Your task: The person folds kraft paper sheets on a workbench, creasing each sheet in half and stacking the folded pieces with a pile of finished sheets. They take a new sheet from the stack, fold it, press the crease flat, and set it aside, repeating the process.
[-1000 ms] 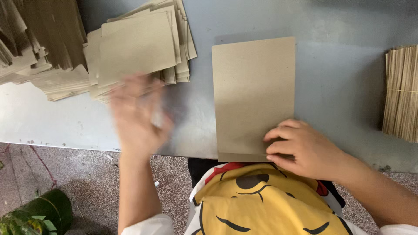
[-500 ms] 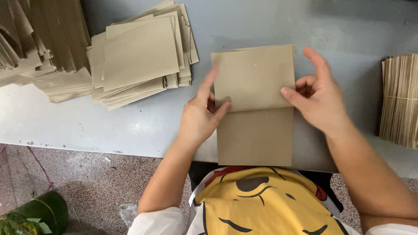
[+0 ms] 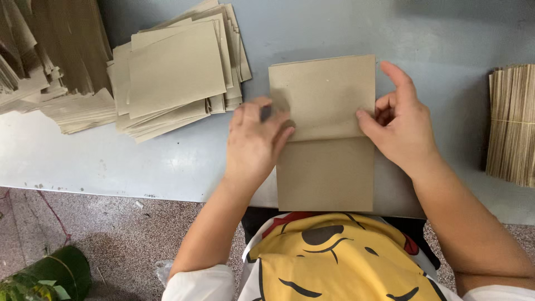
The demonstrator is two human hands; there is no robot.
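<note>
You are pressing a folded brown cardboard sheet [image 3: 326, 134] flat on the grey bench [image 3: 167, 161], right of the loose cardboard stack [image 3: 178, 72]: left hand [image 3: 253, 142] flattened on its left edge, right hand [image 3: 401, 125] pinching its right edge.

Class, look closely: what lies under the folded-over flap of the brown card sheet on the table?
Under the flap lies the sheet's own lower half, on the grey table. Anything between the layers is covered.

Left hand [image 3: 255, 139] covers the left edge of the folded cardboard sheet [image 3: 326, 134], fingertips motion-blurred; right-side bundle of thin strips [image 3: 511, 122] and top-left heap of cardboard [image 3: 50, 56] both run off frame; green object [image 3: 47, 276] bottom-left cropped, unidentifiable.
</note>
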